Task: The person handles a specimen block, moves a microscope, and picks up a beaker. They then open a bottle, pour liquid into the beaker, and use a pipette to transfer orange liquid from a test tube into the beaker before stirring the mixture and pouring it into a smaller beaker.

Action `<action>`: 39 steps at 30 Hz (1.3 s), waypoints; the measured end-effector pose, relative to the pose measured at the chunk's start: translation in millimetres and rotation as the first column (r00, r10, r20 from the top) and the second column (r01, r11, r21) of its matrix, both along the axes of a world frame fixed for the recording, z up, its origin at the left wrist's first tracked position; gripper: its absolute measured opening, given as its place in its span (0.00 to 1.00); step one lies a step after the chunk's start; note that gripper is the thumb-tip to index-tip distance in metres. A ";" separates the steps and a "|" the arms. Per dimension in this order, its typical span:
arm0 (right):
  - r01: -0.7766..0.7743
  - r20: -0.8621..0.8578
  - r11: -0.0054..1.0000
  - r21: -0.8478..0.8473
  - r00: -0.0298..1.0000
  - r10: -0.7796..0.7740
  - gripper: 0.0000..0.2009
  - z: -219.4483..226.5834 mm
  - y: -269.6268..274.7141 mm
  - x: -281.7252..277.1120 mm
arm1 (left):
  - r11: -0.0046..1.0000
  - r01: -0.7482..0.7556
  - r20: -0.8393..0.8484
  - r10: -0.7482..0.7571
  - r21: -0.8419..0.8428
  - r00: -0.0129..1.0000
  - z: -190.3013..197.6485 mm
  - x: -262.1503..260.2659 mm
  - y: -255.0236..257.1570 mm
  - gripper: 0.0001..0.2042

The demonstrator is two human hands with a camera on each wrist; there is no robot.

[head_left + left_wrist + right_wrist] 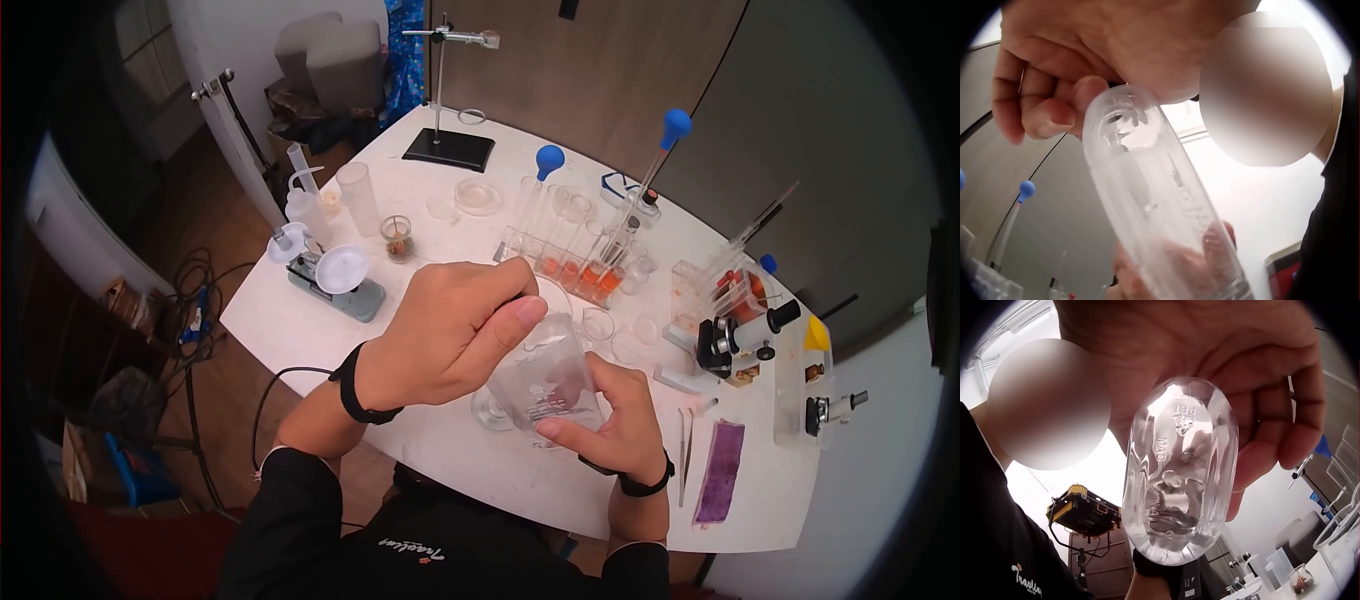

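- Head view: we find the clear bottle (548, 378) above the table (450, 500), tilted, its upper end between 11 and 12 o'clock. From it, our left hand (455, 330) sits at 10 o'clock, curled at that upper end; our right hand (630, 418) is at 4, thumb and fingers around the lower body. The test-tube rack (517, 256) stands near, at 12.
- Left wrist view: our left fingers bend at 11 o'clock beside the bottle's narrow rounded end; we cannot tell exactly what the fingertips pinch. Our right fingers show at 5, against the lower wall.
- Right wrist view: the base faces us, moulded with "PET", our right palm at 12 and curled fingers at 3. We judge it light, slick thin plastic that dents rather than shatters; we would hold it lightly near the stiffer base and steady the shoulder.
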State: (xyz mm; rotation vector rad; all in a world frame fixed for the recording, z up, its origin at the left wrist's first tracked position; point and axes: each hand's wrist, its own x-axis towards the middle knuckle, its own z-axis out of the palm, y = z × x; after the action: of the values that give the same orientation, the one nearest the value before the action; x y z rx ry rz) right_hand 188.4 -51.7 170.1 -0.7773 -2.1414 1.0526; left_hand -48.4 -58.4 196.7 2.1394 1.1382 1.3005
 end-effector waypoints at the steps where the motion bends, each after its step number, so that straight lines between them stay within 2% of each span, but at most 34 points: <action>1: -0.016 0.000 1.000 -0.011 1.000 0.016 0.21 0.6 0.4 0.9 | 0.995 0.066 0.074 -0.060 -0.079 0.995 6.3 0.2 -3.8 0.13; 2: -0.033 -0.001 0.999 -0.021 0.999 0.033 0.20 1.3 1.2 1.3 | 0.979 0.136 0.152 -0.113 -0.151 0.982 9.4 -0.3 -6.0 0.13; 5: -0.065 0.001 0.997 -0.039 0.998 0.065 0.20 2.7 2.1 2.3 | 0.958 0.285 0.203 -0.274 -0.024 0.940 4.2 -6.8 2.1 0.15; 8: -0.084 0.018 0.996 -0.017 0.996 0.084 0.20 6.2 2.5 1.1 | 0.950 0.313 0.205 -0.307 0.003 0.929 1.4 -7.1 4.2 0.17; 11: -0.108 0.038 0.994 0.012 0.994 0.107 0.19 4.1 2.6 -0.4 | 0.939 0.233 0.169 -0.194 -0.251 0.966 9.1 -2.5 -5.0 0.18; 14: -0.115 0.025 0.993 -0.005 0.993 0.115 0.20 5.7 2.3 0.3 | 0.886 0.314 0.322 -0.203 -0.341 0.925 7.5 -0.1 -3.3 0.18; 17: -0.117 -0.004 0.992 -0.035 0.993 0.117 0.20 3.4 2.8 3.3 | 0.858 0.380 0.406 -0.228 -0.346 0.885 7.6 0.8 -2.7 0.19; 23: -0.133 -0.030 0.985 -0.106 0.991 0.131 0.20 5.5 8.9 17.3 | 0.802 0.516 0.624 -0.242 -0.302 0.742 3.3 3.4 -2.4 0.30; 26: -0.145 -0.006 0.986 -0.085 0.989 0.145 0.21 9.0 9.5 17.7 | 0.861 0.457 0.437 -0.330 -0.224 0.837 -8.3 -0.4 5.9 0.32; 27: -0.151 0.006 0.986 -0.066 0.988 0.152 0.21 9.6 9.6 17.1 | 0.869 0.466 0.366 -0.384 -0.168 0.848 -5.9 -0.4 7.8 0.26; 30: -0.217 0.055 0.974 -0.064 0.974 0.220 0.22 9.7 11.3 16.6 | 0.824 0.406 0.249 -0.329 -0.395 0.911 0.5 3.9 1.3 0.22; 31: -0.221 0.048 0.973 -0.065 0.973 0.224 0.22 9.2 11.8 16.9 | 0.846 0.424 0.288 -0.339 -0.324 0.896 -6.1 5.0 2.3 0.19; 34: -0.234 0.038 0.970 -0.067 0.971 0.237 0.22 7.2 14.4 18.3 | 0.825 0.478 0.362 -0.365 -0.301 0.858 -3.6 3.2 2.3 0.13; 37: -0.254 0.008 0.962 -0.105 0.967 0.256 0.24 4.2 17.0 20.4 | 0.810 0.521 0.419 -0.389 -0.268 0.820 -4.6 2.9 1.3 0.14; 39: -0.264 -0.067 0.949 -0.174 0.964 0.256 0.25 0.4 16.7 21.8 | 0.801 0.534 0.499 -0.357 -0.272 0.790 -8.1 6.6 0.1 0.20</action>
State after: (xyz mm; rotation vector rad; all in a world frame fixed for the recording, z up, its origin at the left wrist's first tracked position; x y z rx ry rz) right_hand 210.2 -35.0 170.5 -0.5551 -2.1726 1.4053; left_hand -41.7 -58.4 188.6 1.5785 0.5795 1.1065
